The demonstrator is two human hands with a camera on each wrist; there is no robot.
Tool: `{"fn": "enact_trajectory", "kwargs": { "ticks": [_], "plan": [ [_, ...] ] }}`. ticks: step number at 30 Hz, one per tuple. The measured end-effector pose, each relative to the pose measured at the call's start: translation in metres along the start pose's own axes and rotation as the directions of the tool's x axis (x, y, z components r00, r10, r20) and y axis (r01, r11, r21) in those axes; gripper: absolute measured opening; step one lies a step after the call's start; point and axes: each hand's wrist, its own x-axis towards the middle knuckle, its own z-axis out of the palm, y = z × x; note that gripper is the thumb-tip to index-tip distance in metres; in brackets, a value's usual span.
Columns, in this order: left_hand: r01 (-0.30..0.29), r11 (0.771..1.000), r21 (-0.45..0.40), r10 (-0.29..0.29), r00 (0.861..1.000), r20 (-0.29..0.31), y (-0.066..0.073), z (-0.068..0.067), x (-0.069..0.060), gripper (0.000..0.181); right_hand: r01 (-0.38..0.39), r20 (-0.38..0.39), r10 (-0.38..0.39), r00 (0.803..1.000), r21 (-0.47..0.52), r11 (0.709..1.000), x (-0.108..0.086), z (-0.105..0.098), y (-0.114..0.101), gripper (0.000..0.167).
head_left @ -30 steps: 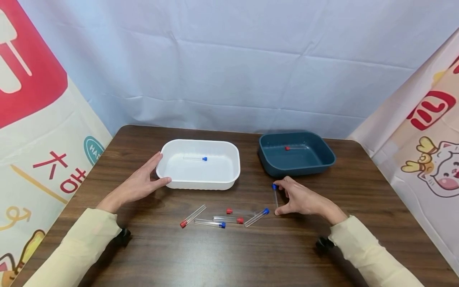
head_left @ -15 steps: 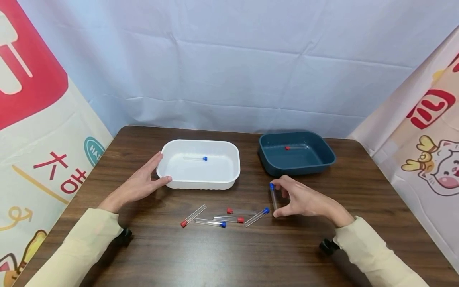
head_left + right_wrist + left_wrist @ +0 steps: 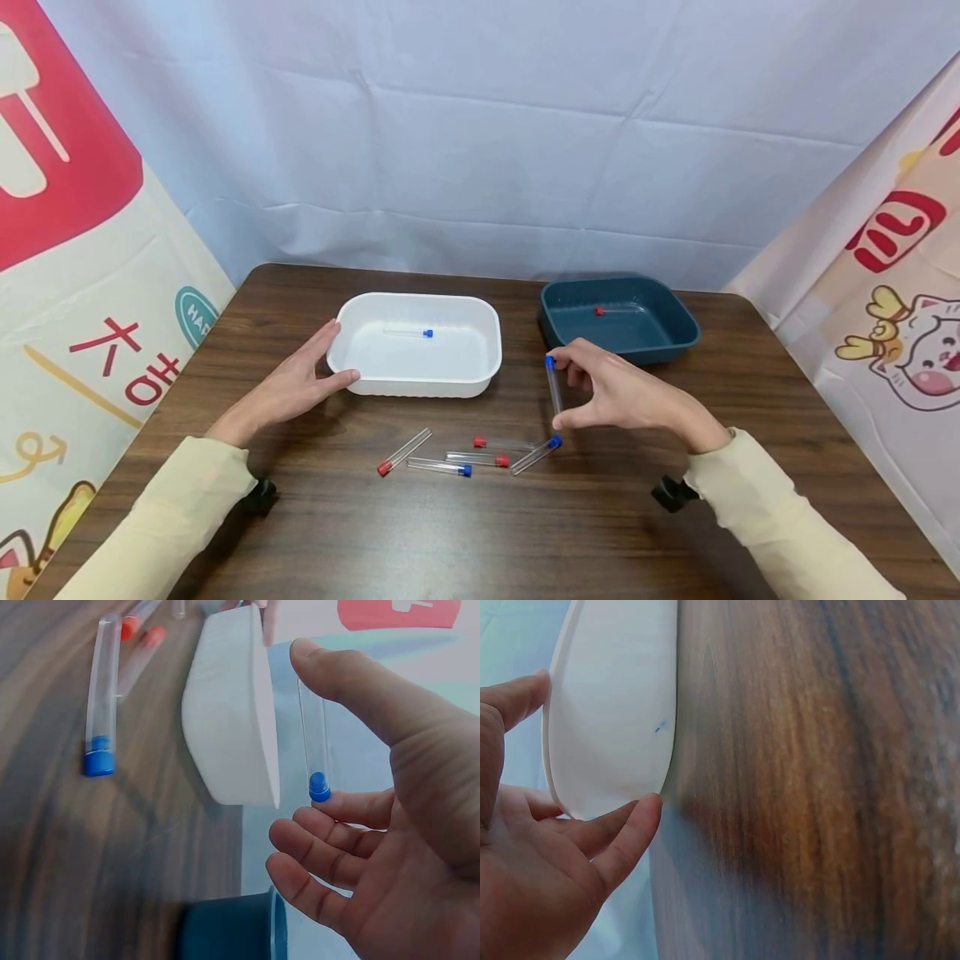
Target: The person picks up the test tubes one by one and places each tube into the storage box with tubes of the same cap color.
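Here comes the right hand (image 3: 611, 392), and it has swung left and up the frame over the last second, bringing the clear, slender tube with a blue cap (image 3: 554, 395) along; that tube now sits just right of centre, cap end towards the top. Thumb at the bare end, forefinger at the cap, a pinch along the tube's length, while the right wrist view shows the other fingers loosely bent and off it. On the far side of the play, the left hand (image 3: 288, 387) hasn't budged: fingers spread wide, thumb on the near edge of the white, rounded rectangular plastic-looking tray (image 3: 420, 387), left of centre. What does the shift mean? To my eye, the tube is off the brown wood-grain table (image 3: 450, 542) and being carried, now in the gap between that tray and the dark teal, deep-sided bin (image 3: 663, 353) at right. Five loose clear tubes remain low in the middle, three red-capped (image 3: 404, 452), two blue-capped (image 3: 440, 467), so plenty is left to handle. One blue-capped tube (image 3: 408, 332) lies in the tray, one red-capped tube (image 3: 618, 311) in the bin.
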Motion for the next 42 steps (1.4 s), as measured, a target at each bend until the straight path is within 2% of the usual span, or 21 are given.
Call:
{"fn": "enact_trajectory", "kwargs": {
  "ticks": [11, 19, 29, 33, 42],
  "plan": [
    [-0.003, 1.0, 0.008, 0.003, 1.0, -0.003, 0.004, -0.002, -0.001, 0.098, -0.015, -0.019, 0.015, 1.0, 0.009, 1.0, 0.032, -0.014, -0.013, 0.086],
    [-0.001, 1.0, 0.021, 0.001, 1.0, -0.002, 0.003, -0.001, 0.001, 0.1, 0.025, -0.042, -0.025, 0.999, -0.001, 1.0, 0.065, -0.016, -0.022, 0.086],
    [0.018, 1.0, 0.018, -0.018, 1.0, 0.005, 0.003, -0.001, 0.001, 0.1, 0.032, -0.026, -0.032, 0.999, -0.003, 0.999, 0.106, -0.007, -0.033, 0.087],
    [0.019, 1.0, 0.023, -0.019, 1.0, 0.002, 0.002, -0.001, 0.002, 0.1, 0.038, -0.024, -0.039, 0.999, -0.02, 0.999, 0.118, -0.001, -0.035, 0.086],
    [0.008, 1.0, 0.022, -0.008, 1.0, 0.002, 0.001, -0.001, 0.002, 0.099, 0.028, -0.006, -0.028, 1.0, 0.011, 1.0, 0.141, 0.017, -0.04, 0.088]
  ]
}}
